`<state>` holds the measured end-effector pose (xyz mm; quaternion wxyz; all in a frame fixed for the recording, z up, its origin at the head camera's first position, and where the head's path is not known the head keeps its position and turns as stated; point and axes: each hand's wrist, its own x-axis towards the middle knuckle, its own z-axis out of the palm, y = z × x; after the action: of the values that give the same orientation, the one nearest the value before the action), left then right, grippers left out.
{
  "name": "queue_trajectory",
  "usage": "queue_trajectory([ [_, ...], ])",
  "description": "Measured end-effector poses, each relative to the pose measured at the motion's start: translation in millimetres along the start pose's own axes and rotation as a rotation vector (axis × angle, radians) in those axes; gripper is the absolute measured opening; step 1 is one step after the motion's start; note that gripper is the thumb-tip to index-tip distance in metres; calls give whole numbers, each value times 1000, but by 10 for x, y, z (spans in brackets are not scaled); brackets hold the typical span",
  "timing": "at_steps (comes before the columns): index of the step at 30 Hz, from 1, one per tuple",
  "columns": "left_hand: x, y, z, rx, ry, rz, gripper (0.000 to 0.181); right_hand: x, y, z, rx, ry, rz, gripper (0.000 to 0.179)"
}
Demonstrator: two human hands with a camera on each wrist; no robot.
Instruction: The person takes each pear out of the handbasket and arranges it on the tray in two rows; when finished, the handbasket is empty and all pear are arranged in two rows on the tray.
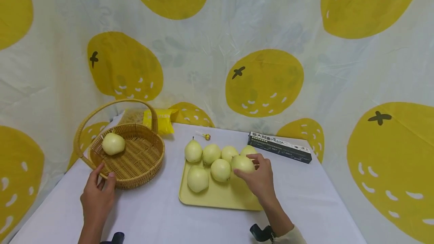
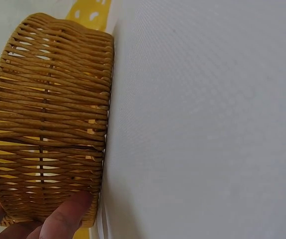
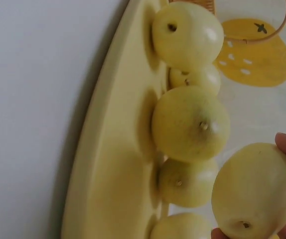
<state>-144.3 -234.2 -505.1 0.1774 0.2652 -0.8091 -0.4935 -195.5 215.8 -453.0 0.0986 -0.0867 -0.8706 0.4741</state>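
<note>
My left hand [image 1: 97,199] grips the near left rim of a round wicker basket [image 1: 142,180] with a tall handle. In the left wrist view the thumb [image 2: 68,219] presses the woven wall [image 2: 48,124] from outside. One pale yellow-green pear [image 1: 113,144] lies inside, at the left. My right hand [image 1: 259,178] holds another pear [image 1: 242,164] between thumb and fingers, over the right side of a yellow tray [image 1: 220,200]. In the right wrist view this pear [image 3: 252,194] is apart from the tray's surface. Several more pears [image 1: 198,179] are grouped toward the tray's back and left.
A black-and-white pasta box [image 1: 279,147] lies at the back right of the white-covered table [image 1: 149,217]. Behind the tray is a small wrapped lollipop [image 1: 207,137]. A yellow packet [image 1: 162,120] sits behind the basket, before a fruit-print curtain [image 1: 203,70].
</note>
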Motion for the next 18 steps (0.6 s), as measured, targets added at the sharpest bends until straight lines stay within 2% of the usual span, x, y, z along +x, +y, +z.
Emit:
queue_trajectory([
  [9,-10,1,-16,-9,-2,0,63,23,139,27,-145,-45,38,66],
  [18,1,6,-11,-15,-6,-2,63,-6,166,178,-165,-73,22,65],
])
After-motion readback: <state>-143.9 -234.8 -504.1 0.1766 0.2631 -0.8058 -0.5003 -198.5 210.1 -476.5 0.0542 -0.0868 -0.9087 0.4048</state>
